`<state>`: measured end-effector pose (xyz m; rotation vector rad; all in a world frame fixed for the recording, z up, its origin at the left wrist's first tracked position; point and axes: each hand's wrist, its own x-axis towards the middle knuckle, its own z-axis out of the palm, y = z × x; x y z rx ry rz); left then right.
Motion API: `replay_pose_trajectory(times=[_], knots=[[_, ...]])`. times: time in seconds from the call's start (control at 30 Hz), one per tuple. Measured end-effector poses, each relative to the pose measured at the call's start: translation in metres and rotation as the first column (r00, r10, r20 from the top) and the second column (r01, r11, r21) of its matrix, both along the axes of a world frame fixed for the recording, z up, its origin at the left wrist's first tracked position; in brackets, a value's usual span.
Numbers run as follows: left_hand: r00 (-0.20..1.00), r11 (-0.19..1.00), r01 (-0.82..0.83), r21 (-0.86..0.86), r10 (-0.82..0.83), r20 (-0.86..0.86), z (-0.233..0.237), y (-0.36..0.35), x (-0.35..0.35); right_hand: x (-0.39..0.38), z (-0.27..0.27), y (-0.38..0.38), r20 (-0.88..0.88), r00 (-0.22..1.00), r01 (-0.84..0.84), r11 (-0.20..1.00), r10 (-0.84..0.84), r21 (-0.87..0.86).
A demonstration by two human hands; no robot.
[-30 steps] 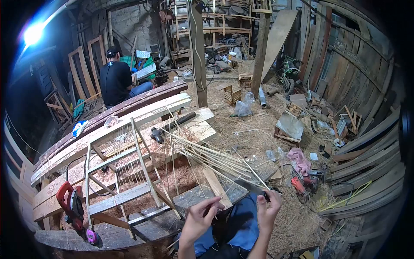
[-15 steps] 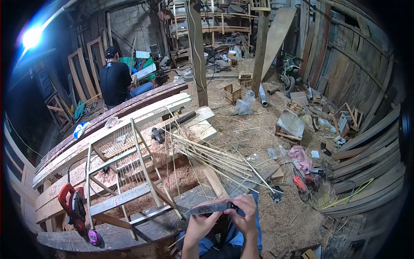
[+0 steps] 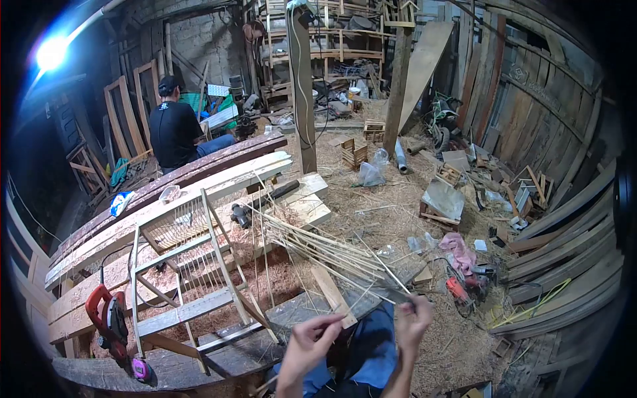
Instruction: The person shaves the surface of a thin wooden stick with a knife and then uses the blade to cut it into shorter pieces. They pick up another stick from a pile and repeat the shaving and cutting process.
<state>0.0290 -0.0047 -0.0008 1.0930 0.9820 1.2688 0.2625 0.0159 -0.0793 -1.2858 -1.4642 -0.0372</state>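
Observation:
My left hand (image 3: 308, 351) is low in the middle, thumb and fingertips pinched together beside the near end of a short flat board (image 3: 330, 292). Whatever lies in that pinch is too small to tell. To its right, my right hand (image 3: 413, 325) is closed around a dark, motion-blurred object (image 3: 400, 292). A pile of thin wooden sticks (image 3: 318, 240) lies beyond both hands. Left of them, a wooden frame strung with thin rods (image 3: 182, 308) rests on the workbench (image 3: 265, 358).
A red power tool (image 3: 108, 318) and a pink tape measure (image 3: 141, 369) are at the left. A dark tool (image 3: 240, 213) lies on the planks. A person (image 3: 176, 129) sits at the back left. Red tool (image 3: 458, 290) and pink cloth (image 3: 458, 252) lie right.
My hands have moved apart. The dark flat object that both hands held is no longer between them; my right hand has moved right and up with a dark object.

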Motion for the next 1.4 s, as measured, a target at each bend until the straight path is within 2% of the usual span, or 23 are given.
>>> replay_pose_trajectory(times=[0.07,0.1,0.2,0.27,0.33,0.4,0.53,0.6,0.67,0.7,0.93,1.0,1.07,1.13,1.2,1.27,1.3,1.33,1.37,1.4], knots=[[0.995,0.998,0.029,-0.062,-0.035,-0.091,0.003,-0.001,-0.024,0.031,-0.004,-0.002,-0.21,0.933,0.274,0.955,-0.293,-0.111],[0.997,1.0,-0.017,-0.005,0.017,-0.075,0.006,-0.001,-0.024,0.031,0.0,-0.002,-0.207,0.934,0.274,0.956,-0.291,-0.107],[0.994,0.998,0.059,-0.038,-0.062,-0.091,-0.003,0.01,-0.021,0.003,0.026,-0.013,-0.295,0.934,0.181,0.978,-0.204,-0.102],[0.994,0.995,0.096,0.018,-0.095,-0.046,-0.007,0.013,-0.014,-0.011,0.026,-0.009,-0.217,0.975,0.015,0.992,-0.042,-0.124],[0.993,0.993,0.12,0.002,-0.12,-0.017,-0.006,0.013,-0.011,-0.033,0.04,-0.002,-0.06,0.991,-0.125,0.991,0.123,-0.036],[0.995,0.995,0.098,0.004,-0.097,-0.008,-0.001,0.009,-0.008,-0.054,0.051,0.0,-0.082,0.955,-0.293,0.952,0.287,-0.088],[0.995,0.998,0.06,-0.014,-0.061,-0.073,-0.001,0.006,-0.008,-0.075,0.051,0.002,-0.011,0.93,-0.368,0.928,0.368,-0.051],[0.995,0.996,0.033,0.082,-0.025,-0.101,-0.001,0.006,-0.009,-0.077,0.05,0.003,-0.011,0.929,-0.369,0.929,0.369,-0.03],[0.995,0.995,0.067,0.075,-0.061,-0.075,-0.001,0.005,-0.014,-0.074,0.049,0.004,-0.016,0.921,-0.389,0.92,0.389,-0.04],[0.993,0.992,0.106,0.067,-0.103,-0.051,-0.002,0.005,-0.015,-0.074,0.049,0.003,-0.015,0.922,-0.387,0.921,0.387,-0.04],[0.993,0.993,0.112,0.046,-0.111,-0.034,-0.002,0.006,-0.013,-0.06,0.045,0.004,0.049,0.954,-0.295,0.954,0.297,-0.043],[0.995,0.997,0.067,-0.029,-0.069,-0.067,0.001,0.002,-0.009,-0.057,0.039,0.003,0.069,0.958,-0.275,0.96,0.278,-0.049],[0.997,0.996,0.071,-0.061,-0.073,-0.03,-0.001,0.001,-0.018,-0.051,0.028,0.009,-0.081,0.996,-0.022,0.999,0.025,0.037],[0.998,0.997,0.06,-0.041,-0.06,0.011,0.016,-0.004,-0.036,-0.009,0.024,0.006,-0.145,0.954,0.242,0.96,-0.262,-0.139],[0.999,0.999,0.03,-0.03,-0.03,-0.014,0.014,0.0,-0.04,0.017,0.002,-0.002,-0.168,0.95,0.24,0.961,-0.261,-0.138],[0.992,0.994,0.105,0.004,-0.105,0.075,0.004,0.005,-0.037,0.019,-0.005,-0.009,-0.187,0.941,0.251,0.953,-0.281,-0.168],[0.997,0.997,0.075,-0.036,-0.074,0.006,0.007,0.008,-0.03,0.006,0.001,-0.008,-0.23,0.954,0.171,0.979,-0.193,-0.114],[0.996,0.995,0.087,-0.039,-0.087,0.007,0.007,0.009,-0.021,-0.007,0.011,-0.006,-0.268,0.958,0.094,0.994,-0.104,-0.051],[0.995,0.994,0.091,-0.06,-0.088,0.054,0.006,0.01,-0.014,-0.021,0.031,-0.008,-0.245,0.969,0.005,0.998,-0.021,-0.064],[0.992,0.992,0.092,-0.082,-0.084,0.097,0.006,0.011,-0.01,-0.028,0.029,-0.007,-0.253,0.966,-0.08,0.993,0.055,-0.09]])
